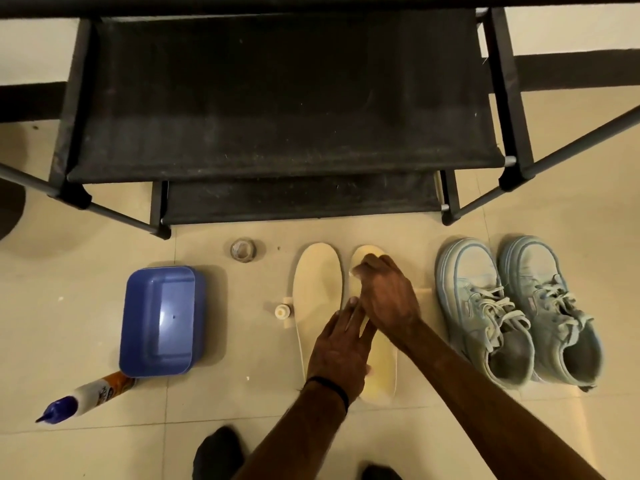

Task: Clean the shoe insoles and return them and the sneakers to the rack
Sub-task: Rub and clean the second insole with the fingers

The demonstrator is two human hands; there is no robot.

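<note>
Evidently the left hand (337, 355), fingers flat, pins the right insole (379, 372) while the right hand (388, 296), fingers curled, perhaps around a cloth, scrubs its toe

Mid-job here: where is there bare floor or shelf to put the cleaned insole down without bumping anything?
The black rack shelf is bare across its width. On the floor, tiles lie free between the blue tub and the left insole, apart from a small bottle. It is crowded between the right insole and the sneakers.
</note>
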